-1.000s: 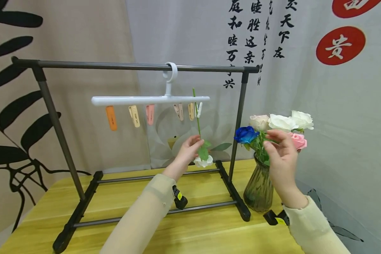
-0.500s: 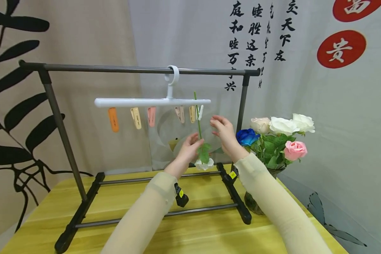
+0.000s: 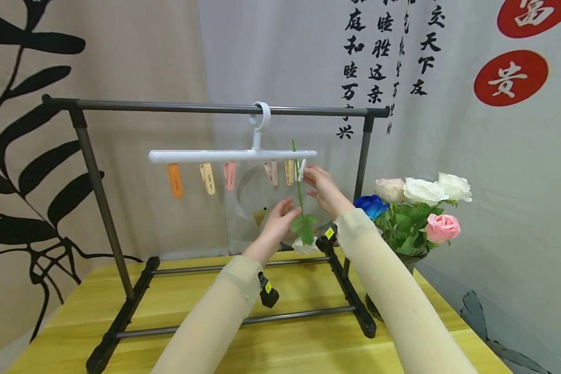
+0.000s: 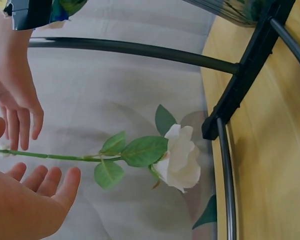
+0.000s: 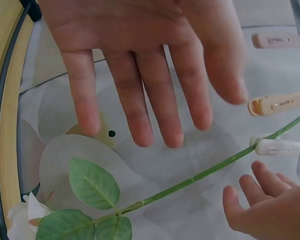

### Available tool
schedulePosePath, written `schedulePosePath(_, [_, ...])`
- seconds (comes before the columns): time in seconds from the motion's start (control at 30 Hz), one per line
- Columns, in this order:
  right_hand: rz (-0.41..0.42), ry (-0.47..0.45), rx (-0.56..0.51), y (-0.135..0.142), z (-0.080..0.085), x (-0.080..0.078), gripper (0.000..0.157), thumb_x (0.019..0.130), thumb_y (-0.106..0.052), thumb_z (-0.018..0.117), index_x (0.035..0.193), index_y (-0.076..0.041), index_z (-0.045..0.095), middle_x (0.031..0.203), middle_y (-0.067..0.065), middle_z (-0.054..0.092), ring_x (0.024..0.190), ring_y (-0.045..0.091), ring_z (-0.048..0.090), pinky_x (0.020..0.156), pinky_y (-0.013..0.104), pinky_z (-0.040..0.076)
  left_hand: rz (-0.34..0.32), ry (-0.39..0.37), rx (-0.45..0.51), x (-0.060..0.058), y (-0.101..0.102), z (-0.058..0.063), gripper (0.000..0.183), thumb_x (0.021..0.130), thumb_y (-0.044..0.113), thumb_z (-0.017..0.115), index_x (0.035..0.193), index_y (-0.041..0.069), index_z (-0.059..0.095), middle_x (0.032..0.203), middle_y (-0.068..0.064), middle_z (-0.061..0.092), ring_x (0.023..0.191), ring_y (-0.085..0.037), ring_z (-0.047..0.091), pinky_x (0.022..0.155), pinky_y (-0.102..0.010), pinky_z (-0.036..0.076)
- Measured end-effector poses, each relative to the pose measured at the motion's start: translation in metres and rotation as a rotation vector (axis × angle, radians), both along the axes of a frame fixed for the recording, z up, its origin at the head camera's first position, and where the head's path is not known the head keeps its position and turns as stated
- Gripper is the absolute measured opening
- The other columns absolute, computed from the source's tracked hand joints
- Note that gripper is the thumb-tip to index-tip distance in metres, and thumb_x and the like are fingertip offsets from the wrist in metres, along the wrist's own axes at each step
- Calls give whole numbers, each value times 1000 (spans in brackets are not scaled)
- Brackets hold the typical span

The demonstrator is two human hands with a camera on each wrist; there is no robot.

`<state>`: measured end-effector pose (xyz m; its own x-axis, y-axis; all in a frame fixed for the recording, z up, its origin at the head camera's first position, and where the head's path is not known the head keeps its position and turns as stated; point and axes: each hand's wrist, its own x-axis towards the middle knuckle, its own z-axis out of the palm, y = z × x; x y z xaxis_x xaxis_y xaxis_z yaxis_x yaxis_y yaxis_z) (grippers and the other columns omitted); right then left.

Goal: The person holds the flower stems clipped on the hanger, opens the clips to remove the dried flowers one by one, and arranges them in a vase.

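A white rose (image 4: 177, 160) hangs upside down by its green stem, which rises past the white clothespin (image 5: 277, 147) at the right end of a white hanger (image 3: 201, 156). My left hand (image 3: 277, 223) is just left of the stem; in the left wrist view the stem runs through the gap between its thumb and loosely bent fingers. On the other side, my right hand (image 3: 326, 189) is raised beside the white clothespin, its fingers extended and apart from the stem in the right wrist view. Green leaves (image 4: 145, 150) sit close to the bloom.
The hanger hooks over a dark metal rack (image 3: 168, 107) on a wooden table (image 3: 290, 343). Several other clothespins, including an orange one (image 3: 175, 181), line the hanger. A glass vase (image 3: 409, 259) with blue, pink and white roses stands at right, partly behind my right sleeve.
My right hand has moved left from the vase flowers to beside the stem and the white clothespin. My left hand has stayed by the stem. The head view has shifted slightly.
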<state>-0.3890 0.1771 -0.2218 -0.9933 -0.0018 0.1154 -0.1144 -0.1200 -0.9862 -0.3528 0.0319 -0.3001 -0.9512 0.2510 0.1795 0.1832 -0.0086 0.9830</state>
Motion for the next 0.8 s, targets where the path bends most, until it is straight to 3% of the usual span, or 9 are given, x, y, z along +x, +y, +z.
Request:
schedulePosePath(0.13, [5, -19, -33, 11, 0, 2, 58, 102, -24, 49, 153, -9, 24, 150, 11, 40, 138, 23, 35, 112, 48, 23, -30, 2, -14, 3, 5, 5, 62, 98, 30, 57, 151, 11, 31, 153, -14, 34, 135, -32, 37, 101, -50, 39])
schedulePosePath(0.3, [-1, -18, -36, 17, 3, 5, 55, 103, -26, 49, 151, -9, 30, 146, 12, 46, 134, 24, 40, 112, 49, 24, -24, 4, -7, 1, 11, 11, 62, 97, 31, 58, 151, 11, 33, 152, -12, 36, 134, -30, 39, 101, -49, 39])
schedulePosePath(0.33, [-2, -15, -37, 18, 3, 6, 54, 103, -25, 49, 151, -9, 31, 145, 12, 47, 134, 24, 41, 112, 49, 24, -22, 7, -1, -4, 13, 9, 63, 97, 32, 58, 151, 11, 32, 152, -10, 36, 134, -29, 39, 101, -49, 39])
schedulePosePath(0.5, [-18, 3, -34, 16, 5, 10, 52, 103, -24, 49, 149, -7, 33, 142, 13, 49, 132, 26, 43, 112, 50, 24, -38, 8, 9, -10, 15, 18, 69, 97, 35, 58, 154, 14, 24, 155, -8, 31, 138, -27, 34, 104, -48, 37])
schedulePosePath(0.67, [-36, 8, 12, 11, 1, 10, 49, 104, -23, 45, 149, -6, 35, 143, 13, 48, 134, 27, 40, 110, 49, 27, -17, -8, 54, -22, 17, 27, 78, 97, 33, 60, 156, 12, 14, 157, -6, 27, 141, -27, 28, 108, -47, 32])
schedulePosePath(0.8, [-60, 7, 57, 11, -1, 11, 48, 104, -21, 46, 148, -5, 37, 144, 14, 48, 135, 28, 40, 108, 47, 31, -13, -29, 121, -32, 19, 31, 74, 96, 30, 61, 155, 14, 19, 157, -4, 28, 141, -27, 28, 111, -46, 28])
